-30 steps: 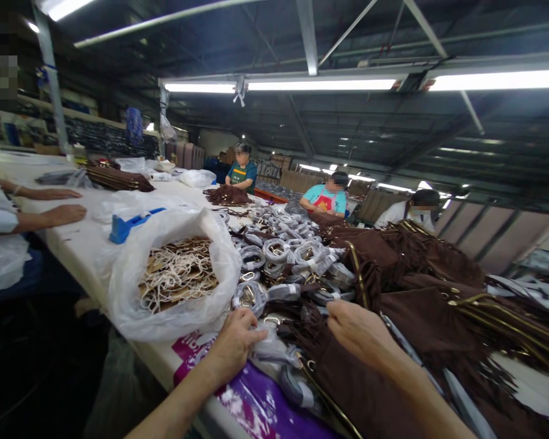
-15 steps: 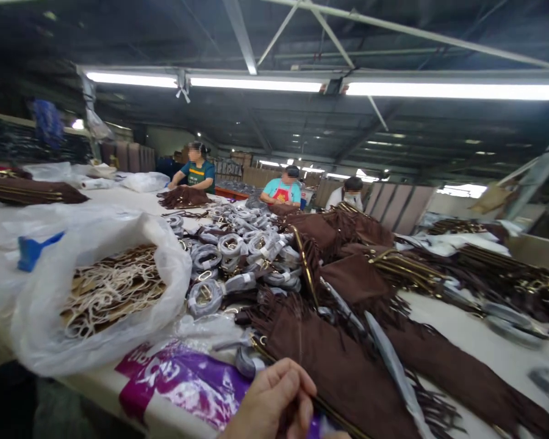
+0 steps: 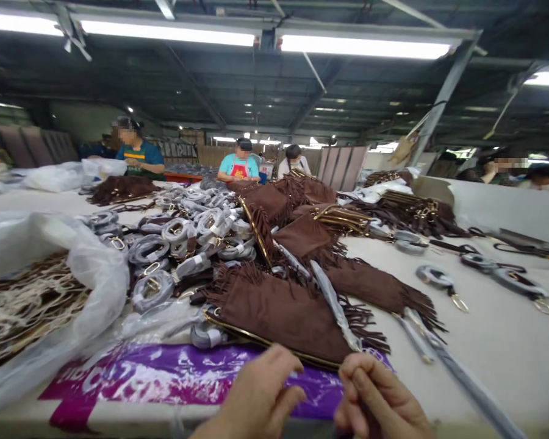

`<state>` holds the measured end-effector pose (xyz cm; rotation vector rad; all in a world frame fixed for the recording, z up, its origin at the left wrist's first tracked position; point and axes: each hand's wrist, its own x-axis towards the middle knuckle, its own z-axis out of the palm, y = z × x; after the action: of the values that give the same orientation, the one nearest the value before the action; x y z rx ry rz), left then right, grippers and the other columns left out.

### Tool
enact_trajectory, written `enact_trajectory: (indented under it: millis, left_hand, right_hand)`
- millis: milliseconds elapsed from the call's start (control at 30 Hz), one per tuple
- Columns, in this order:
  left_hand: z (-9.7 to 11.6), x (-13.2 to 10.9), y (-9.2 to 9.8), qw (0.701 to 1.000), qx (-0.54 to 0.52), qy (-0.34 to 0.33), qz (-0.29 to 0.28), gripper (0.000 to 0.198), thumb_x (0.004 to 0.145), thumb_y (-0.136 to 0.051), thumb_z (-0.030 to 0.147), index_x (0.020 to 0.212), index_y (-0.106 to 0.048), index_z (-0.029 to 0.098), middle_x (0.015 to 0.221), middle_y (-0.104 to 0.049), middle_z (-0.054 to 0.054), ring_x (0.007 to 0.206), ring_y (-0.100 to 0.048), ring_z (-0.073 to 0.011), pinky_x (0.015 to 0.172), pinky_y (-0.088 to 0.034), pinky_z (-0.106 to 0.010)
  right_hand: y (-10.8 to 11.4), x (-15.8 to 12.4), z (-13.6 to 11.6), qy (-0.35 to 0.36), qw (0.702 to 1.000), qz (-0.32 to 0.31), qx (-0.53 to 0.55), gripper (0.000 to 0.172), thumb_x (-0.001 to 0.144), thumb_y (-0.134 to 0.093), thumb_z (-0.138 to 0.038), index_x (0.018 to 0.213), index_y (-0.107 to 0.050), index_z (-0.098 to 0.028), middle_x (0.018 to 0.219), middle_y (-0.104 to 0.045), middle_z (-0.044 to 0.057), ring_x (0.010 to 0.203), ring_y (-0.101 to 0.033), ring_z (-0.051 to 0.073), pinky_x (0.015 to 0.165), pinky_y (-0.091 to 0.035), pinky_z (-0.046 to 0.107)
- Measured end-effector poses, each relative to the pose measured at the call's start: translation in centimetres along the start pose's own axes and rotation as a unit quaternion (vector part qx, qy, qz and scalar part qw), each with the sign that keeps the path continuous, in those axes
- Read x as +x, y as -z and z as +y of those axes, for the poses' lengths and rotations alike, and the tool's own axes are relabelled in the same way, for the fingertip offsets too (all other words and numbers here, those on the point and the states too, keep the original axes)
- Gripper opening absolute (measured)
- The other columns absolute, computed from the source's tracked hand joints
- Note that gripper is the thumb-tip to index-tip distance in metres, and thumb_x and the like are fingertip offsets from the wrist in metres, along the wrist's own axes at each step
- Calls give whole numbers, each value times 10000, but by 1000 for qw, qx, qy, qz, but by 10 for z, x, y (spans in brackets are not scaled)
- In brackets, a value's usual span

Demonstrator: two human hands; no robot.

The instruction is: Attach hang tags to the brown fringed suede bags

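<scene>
My left hand [image 3: 263,390] is at the front of the table, thumb and fingers apart with nothing between them, over a shiny purple plastic bag [image 3: 174,372]. Just right of it, my right hand [image 3: 379,396] is closed in a pinch; something dark shows below its fingers, too hidden to name. Beyond both hands lies a brown fringed bag [image 3: 279,308] with a gold zipper along its near edge. A strap wrapped in grey film [image 3: 332,299] lies across that bag and ends by my right fingertips.
Coiled grey-wrapped straps [image 3: 210,225] with gold clasps are heaped left of centre. An open clear plastic sack [image 3: 100,274] of brown pieces and white strings stands at left. More fringed bags [image 3: 302,238] are piled behind. Loose straps [image 3: 466,372] lie at right. Several people work beyond.
The view has swung to the right, so the table's right side shows more. My hands have come apart; the right hand, mostly out of frame before, is now in view.
</scene>
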<state>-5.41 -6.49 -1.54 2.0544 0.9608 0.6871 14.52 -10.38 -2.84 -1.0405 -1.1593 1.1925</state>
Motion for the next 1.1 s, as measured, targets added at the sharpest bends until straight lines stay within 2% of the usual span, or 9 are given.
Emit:
enact_trajectory:
  millis: [67,200,300,433,600,733,933,1033,1100]
  left_hand:
    - [-10,10,21,974,220,-22,48,279,821,-624,184,1099,-604,199,1122,-620,-99,1056,-526,-276,933,-377,-392]
    - [-25,35,56,903,425,-52,-35,36,877,-605,199,903,-618,179,1021,-667,-82,978,-577,-263,852,-420,-378]
    - [-22,50,70,902,426,-49,-44,175,951,-509,241,807,-594,188,857,-673,-30,839,-609,-195,751,-431,-292]
    - [-8,59,74,913,406,-21,-18,220,964,-477,232,770,-573,192,813,-658,-13,805,-612,-176,708,-423,-265]
    - [-12,49,66,911,396,-80,-77,223,839,-673,395,888,-577,199,951,-662,-30,887,-598,-219,736,-436,-298]
    - [-23,48,67,912,387,-92,-102,128,926,-556,247,811,-576,196,907,-664,-13,867,-611,-186,742,-431,-275]
    - [-8,67,76,924,376,-72,21,165,933,-519,191,780,-578,182,812,-641,-11,791,-604,-176,711,-437,-272]
    - [3,65,72,900,409,-124,90,165,935,-490,173,813,-602,172,902,-657,-54,868,-593,-218,776,-452,-327]
    - [7,61,60,893,399,-186,92,169,929,-462,142,861,-614,170,975,-655,-70,906,-585,-225,806,-464,-339]
  right_hand:
    - [17,0,2,-67,997,-28,27,365,821,-650,-597,940,-601,-255,637,-550,-62,330,-318,34,353,-362,177]
    - [34,-3,0,-115,978,-127,-121,465,848,-563,-669,808,-553,-205,652,-545,-29,483,-454,81,451,-376,186]
    - [28,0,-8,-32,961,-147,-232,451,945,-389,-629,815,-526,-219,717,-549,-2,644,-525,145,589,-438,246]
    - [18,12,-14,104,917,-154,-353,265,1010,-311,-388,860,-471,-240,930,-598,33,850,-569,180,769,-435,286]
    - [22,15,-1,76,890,-168,-417,203,992,-297,-272,885,-467,-245,828,-618,12,755,-590,172,687,-426,272]
    - [23,9,7,92,896,-179,-395,209,987,-304,-289,841,-448,-247,840,-637,19,745,-606,165,667,-453,245]
    - [22,15,-7,115,890,-105,-429,196,976,-356,-292,866,-513,-252,1155,-660,72,1046,-619,210,879,-479,283]
    - [24,22,-20,76,889,-92,-442,233,986,-338,-331,878,-528,-249,1012,-683,61,913,-642,209,807,-505,290]
    - [27,26,-26,54,896,-94,-431,266,985,-353,-371,838,-537,-247,956,-682,44,911,-637,218,824,-503,309]
